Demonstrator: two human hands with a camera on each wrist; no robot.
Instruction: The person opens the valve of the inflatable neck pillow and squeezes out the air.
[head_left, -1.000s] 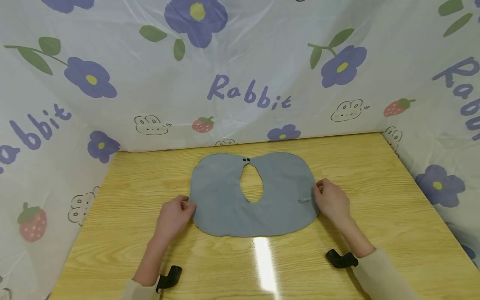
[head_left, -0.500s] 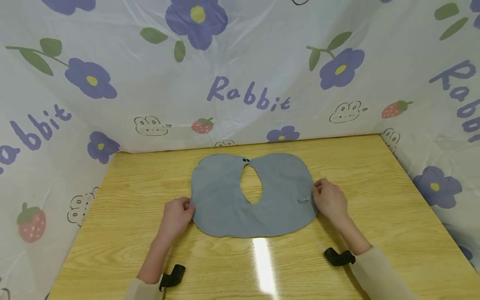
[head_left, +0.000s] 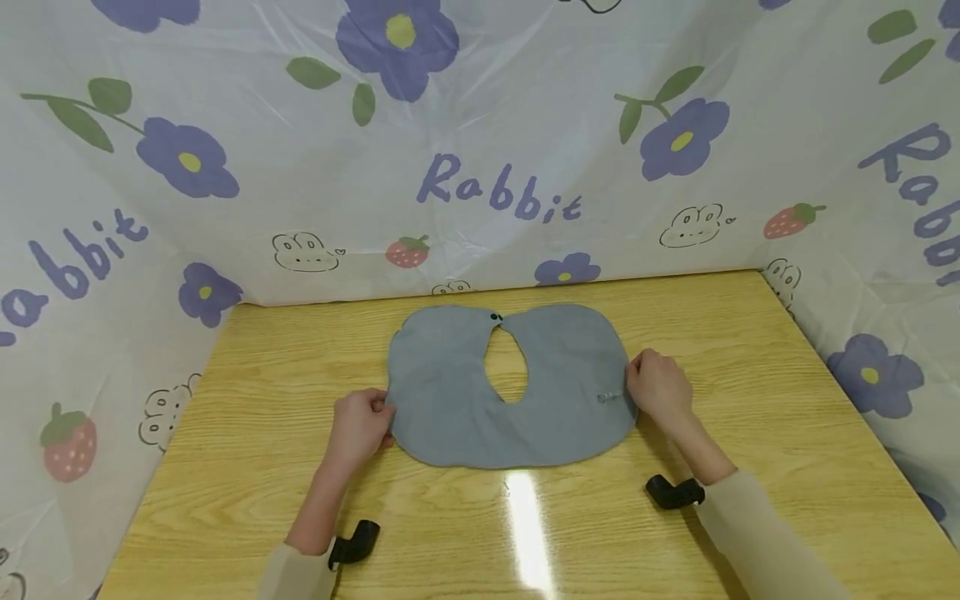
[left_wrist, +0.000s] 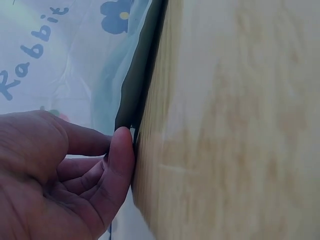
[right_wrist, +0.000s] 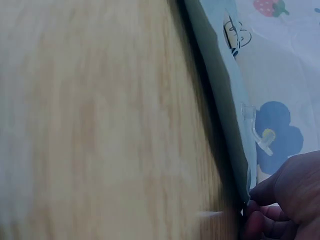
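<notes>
A flat, grey-blue inflatable neck pillow (head_left: 450,392) spreads over the middle of the wooden table, with an oval opening at its centre. Two dark snap buttons (head_left: 496,317) meet at its far edge, and a clear valve (right_wrist: 250,122) sticks out near its right side. My left hand (head_left: 360,425) pinches the pillow's left edge between thumb and fingers. At the opposite edge, my right hand (head_left: 662,387) pinches the fabric too. Both wrist views show the near edge slightly off the wood, with a dark gap beneath. The fingertips under the fabric are partly hidden.
A white sheet (head_left: 495,108) printed with flowers, strawberries and rabbits hangs behind and at both sides of the wooden table (head_left: 270,367). Black angled pieces (head_left: 356,542) stick out at both sleeve cuffs. A bright light reflection lies on the near tabletop.
The pillow's near edge has shifted slightly away from me, and its left edge slightly right. Both hands keep their hold, moving a little with it. The head view has shifted slightly.
</notes>
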